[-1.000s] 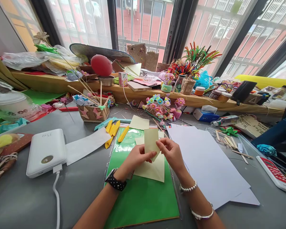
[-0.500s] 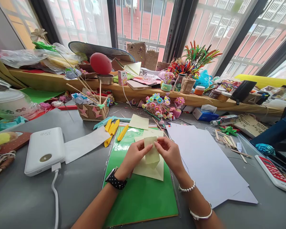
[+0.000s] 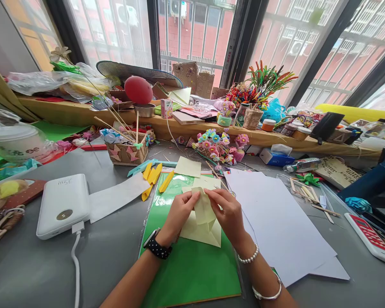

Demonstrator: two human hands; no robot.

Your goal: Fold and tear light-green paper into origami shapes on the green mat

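Observation:
Pinched at its upper left edge by my left hand (image 3: 180,212) is a pale yellow piece of folded paper (image 3: 203,212). My right hand (image 3: 227,211) has thumb and forefinger closed at the paper's top right corner. The folded piece tilts over a larger pale yellow sheet (image 3: 195,233), which shows creases and lies on a shiny green folder (image 3: 192,273). Beyond my hands lies another pale yellow square (image 3: 188,167). Several folded yellow paper pieces (image 3: 154,175) rest at the folder's upper left edge.
To the left are a white power bank (image 3: 63,205) with its cable and a white paper strip (image 3: 118,197). White sheets (image 3: 276,222) spread on the right, with a calculator (image 3: 370,237) farther out. A woven basket (image 3: 127,153) and crochet flowers (image 3: 214,145) stand behind.
My right hand has shifted slightly, its fingers now reaching over the paper's top corner. The paper's top edge now looks bent. The whole view has moved a little.

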